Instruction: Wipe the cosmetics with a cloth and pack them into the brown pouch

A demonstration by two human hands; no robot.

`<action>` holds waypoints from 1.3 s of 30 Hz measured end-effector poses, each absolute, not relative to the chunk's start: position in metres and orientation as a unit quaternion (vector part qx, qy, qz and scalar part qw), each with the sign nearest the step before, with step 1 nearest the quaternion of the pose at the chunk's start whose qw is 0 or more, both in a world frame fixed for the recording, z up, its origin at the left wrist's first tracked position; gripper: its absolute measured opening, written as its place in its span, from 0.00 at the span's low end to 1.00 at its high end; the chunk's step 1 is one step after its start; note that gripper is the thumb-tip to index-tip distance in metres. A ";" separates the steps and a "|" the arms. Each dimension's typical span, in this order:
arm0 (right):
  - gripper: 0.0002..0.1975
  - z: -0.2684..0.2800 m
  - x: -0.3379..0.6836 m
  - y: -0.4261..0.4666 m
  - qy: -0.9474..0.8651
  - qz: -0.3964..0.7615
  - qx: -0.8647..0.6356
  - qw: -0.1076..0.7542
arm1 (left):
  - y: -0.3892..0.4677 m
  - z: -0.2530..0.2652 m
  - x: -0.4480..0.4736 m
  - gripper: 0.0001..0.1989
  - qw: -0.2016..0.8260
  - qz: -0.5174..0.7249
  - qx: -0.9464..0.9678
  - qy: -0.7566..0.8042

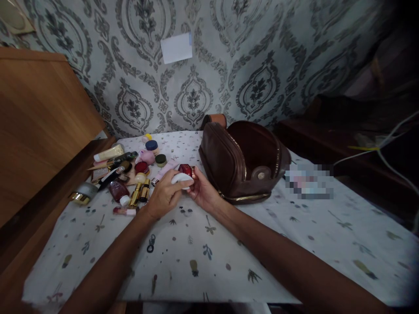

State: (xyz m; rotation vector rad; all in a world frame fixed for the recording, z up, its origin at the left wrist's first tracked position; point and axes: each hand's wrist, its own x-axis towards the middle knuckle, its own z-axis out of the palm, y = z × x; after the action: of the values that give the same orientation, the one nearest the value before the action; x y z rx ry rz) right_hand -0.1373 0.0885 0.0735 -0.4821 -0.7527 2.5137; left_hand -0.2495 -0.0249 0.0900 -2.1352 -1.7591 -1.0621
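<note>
My left hand is closed on a small white wipe, its fingers pinched together. Close against it, my right hand grips a small red glass bottle with a coppery part at its right end. The wipe is at the near side of the bottle and hides part of it. Just right of my hands stands a dark brown leather toiletry bag, its zipped top open. To the left lie two gold-and-black lipstick tubes, a red-lidded jar and a dark red bottle with a white cap.
More cosmetics crowd the left side: a cream tube, a blue-lidded jar, a green-lidded jar and a grey-and-gold jar. A wooden panel borders the left. White cables hang at the right.
</note>
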 end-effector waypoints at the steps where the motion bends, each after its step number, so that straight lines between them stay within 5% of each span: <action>1: 0.16 0.074 -0.138 0.089 -0.265 0.917 -0.188 0.232 | -0.025 0.090 -0.250 0.22 0.082 -0.365 -0.720 -0.585; 23: 0.24 0.077 -0.137 0.089 -0.232 0.928 -0.219 0.191 | -0.025 0.096 -0.248 0.15 0.171 -0.341 -0.756 -0.532; 39: 0.19 0.079 -0.132 0.093 -0.244 0.930 -0.233 0.145 | -0.025 0.088 -0.261 0.16 0.197 -0.387 -0.660 -0.612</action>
State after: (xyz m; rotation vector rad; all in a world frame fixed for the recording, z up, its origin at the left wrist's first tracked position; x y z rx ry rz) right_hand -0.1321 0.0928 0.0788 -0.6710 -0.7029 2.6808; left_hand -0.2606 -0.0254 0.0877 -1.8484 -1.7144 -1.0844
